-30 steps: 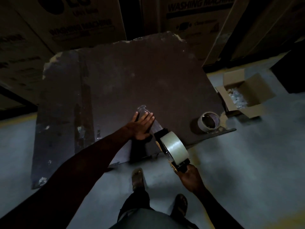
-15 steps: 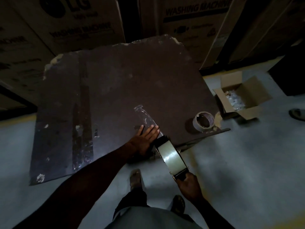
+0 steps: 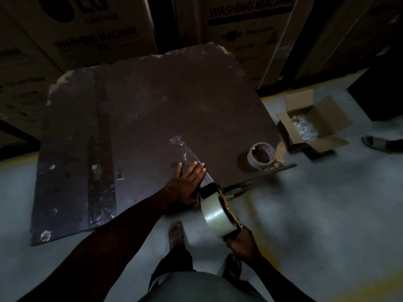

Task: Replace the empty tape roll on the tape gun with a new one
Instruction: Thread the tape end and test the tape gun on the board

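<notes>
Boxes printed "WASHING MACHINE" stand along the far side, with the dark board laid in front of them as a bench of sorts. No change is noted in either.

Floor to the right: an open carton holding something pale, contents too dim to identify. At the far right edge a foot is now fully in view; a second ago it was absent, half a second ago only partly seen.

Gun, carrying a full pale roll, has been drawn back toward the near edge of the board over the last second. A clear strip of tape now runs further out from its mouth, up and left across the board.

Old roll, nearly bare core, stands on the board near its right corner, well apart from the gun and not moved.

Left hand has been slid back along the strip together with the gun. Its fingers are spread flat, pressing the tape down; nothing is gripped.

Right hand is closed around the gun's handle, below the roll.

Judgement: the swap itself appears done, since the new roll is mounted and the spent one set aside. The lengthening strip suggests the threading is being tested by a pull on the board. What seems left is cutting the strip; whether the blade bites cleanly cannot be told from this light.
</notes>
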A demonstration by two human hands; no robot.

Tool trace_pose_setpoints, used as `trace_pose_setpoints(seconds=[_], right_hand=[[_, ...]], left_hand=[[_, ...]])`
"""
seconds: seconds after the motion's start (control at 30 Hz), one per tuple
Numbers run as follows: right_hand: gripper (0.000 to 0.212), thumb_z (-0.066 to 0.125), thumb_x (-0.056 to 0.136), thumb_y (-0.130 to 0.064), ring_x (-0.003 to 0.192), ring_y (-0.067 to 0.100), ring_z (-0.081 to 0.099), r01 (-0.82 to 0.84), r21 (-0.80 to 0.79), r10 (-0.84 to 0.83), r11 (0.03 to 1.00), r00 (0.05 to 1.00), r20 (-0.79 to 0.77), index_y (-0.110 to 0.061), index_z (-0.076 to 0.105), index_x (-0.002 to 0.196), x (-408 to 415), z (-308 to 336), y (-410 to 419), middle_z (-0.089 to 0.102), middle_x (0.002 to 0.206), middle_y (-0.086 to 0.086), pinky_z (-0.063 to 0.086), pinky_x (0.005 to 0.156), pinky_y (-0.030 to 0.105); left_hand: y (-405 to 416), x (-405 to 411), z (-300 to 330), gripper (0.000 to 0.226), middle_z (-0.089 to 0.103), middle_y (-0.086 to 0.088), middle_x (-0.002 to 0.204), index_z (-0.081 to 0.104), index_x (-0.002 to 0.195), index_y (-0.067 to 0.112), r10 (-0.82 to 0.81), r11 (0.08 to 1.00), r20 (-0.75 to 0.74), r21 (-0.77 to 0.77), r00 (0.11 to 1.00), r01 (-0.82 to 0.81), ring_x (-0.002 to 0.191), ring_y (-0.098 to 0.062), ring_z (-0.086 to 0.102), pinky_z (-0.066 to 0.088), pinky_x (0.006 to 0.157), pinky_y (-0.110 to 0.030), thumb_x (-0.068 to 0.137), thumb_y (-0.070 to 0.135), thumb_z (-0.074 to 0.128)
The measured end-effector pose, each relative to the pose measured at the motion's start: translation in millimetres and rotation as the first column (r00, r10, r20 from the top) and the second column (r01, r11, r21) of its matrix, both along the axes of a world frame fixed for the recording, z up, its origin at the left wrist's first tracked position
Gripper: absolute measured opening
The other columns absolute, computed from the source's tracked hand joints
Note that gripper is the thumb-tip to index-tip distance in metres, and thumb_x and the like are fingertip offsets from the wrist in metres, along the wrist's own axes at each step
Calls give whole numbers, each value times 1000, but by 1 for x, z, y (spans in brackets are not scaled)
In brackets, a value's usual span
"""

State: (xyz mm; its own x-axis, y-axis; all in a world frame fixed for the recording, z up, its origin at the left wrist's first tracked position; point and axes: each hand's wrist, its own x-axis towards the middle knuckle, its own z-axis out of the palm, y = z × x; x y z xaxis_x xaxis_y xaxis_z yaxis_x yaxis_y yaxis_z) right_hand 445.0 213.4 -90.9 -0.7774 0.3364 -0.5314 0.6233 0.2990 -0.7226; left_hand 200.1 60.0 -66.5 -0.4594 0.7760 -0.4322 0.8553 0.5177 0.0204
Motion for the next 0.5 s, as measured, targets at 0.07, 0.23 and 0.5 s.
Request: trace_pose_setpoints(seconds=[0.07,0.23,0.5], right_hand=[[22,78,74,-16,58,-2,63,-13,-22,14,1000,1000,14,-38,73,74,-1,-2,-4,71,63,-15,47,53,19],[22,75,77,-17,84,25,70,23,10,-23,1000,999,-36,-3,72,94,-1,-5,-7,76,88,13,56,73,41],[50,82,74,-21,106,31,68,140,-60,-139,988,990,12,-6,65,118,-7,11,-12,72,113,14,54,93,47]], left_hand=[[-1,0,-1,114,-9,-9,166,-4,157,12,-3,1000,10,2,1000,3,153,-28,-8,1,115,-69,76,61,60],[-2,-1,2,116,-12,-7,166,-7,157,13,10,1000,46,9,999,-10,153,-26,-10,-1,116,-68,76,56,64],[-1,-5,10,118,-15,-4,166,-10,156,15,15,1000,100,2,995,-15,153,-24,-13,-3,114,-67,75,50,68]])
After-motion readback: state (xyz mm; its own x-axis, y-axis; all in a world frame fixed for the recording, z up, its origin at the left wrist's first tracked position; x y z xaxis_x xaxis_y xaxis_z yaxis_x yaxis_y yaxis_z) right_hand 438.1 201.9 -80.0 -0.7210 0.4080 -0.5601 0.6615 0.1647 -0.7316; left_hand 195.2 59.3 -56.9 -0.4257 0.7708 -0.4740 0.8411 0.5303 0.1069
